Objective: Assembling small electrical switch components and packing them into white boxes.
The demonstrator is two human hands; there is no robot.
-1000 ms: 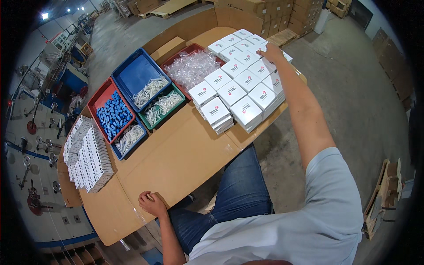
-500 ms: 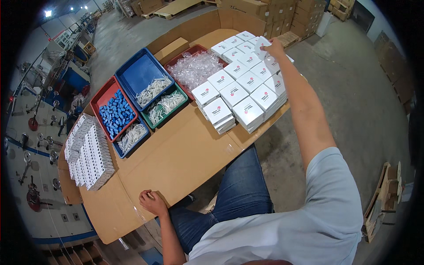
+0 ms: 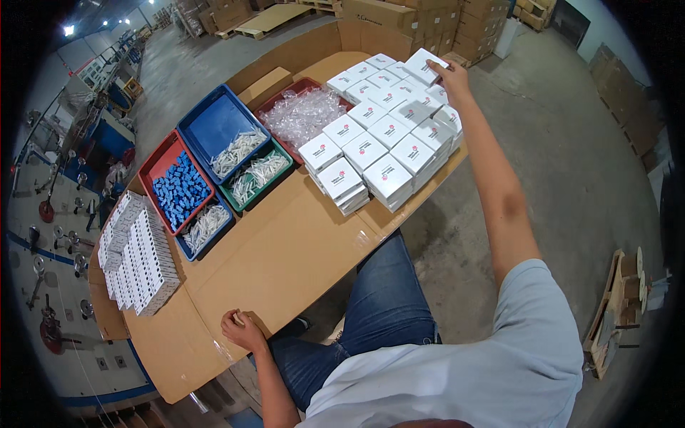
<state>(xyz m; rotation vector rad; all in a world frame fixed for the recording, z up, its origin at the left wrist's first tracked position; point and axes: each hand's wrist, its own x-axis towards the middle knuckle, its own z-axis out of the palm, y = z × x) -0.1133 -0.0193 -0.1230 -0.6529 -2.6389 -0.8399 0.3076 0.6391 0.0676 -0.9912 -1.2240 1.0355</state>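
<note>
My right hand [image 3: 451,77] reaches to the far right of the cardboard-covered table and pinches a flat white box [image 3: 426,67] by its right side. The box is tilted above the stacked white boxes [image 3: 389,130], which stand in rows with small red marks on their tops. My left hand [image 3: 242,330] rests at the table's near edge with its fingers curled in, and nothing shows in them. Bare cardboard [image 3: 260,271] lies around it.
Trays hold blue pieces [image 3: 182,189], white sticks [image 3: 239,151] and clear plastic pieces [image 3: 303,114]. White blocks with dark holes [image 3: 146,264] stand in rows at the left end. A cardboard wall [image 3: 307,46] borders the far side; big cartons [image 3: 435,21] are stacked behind.
The white box in my right hand has turned from edge-on to showing its printed top. My left hand stays at the table edge. The whole view has shifted slightly.
</note>
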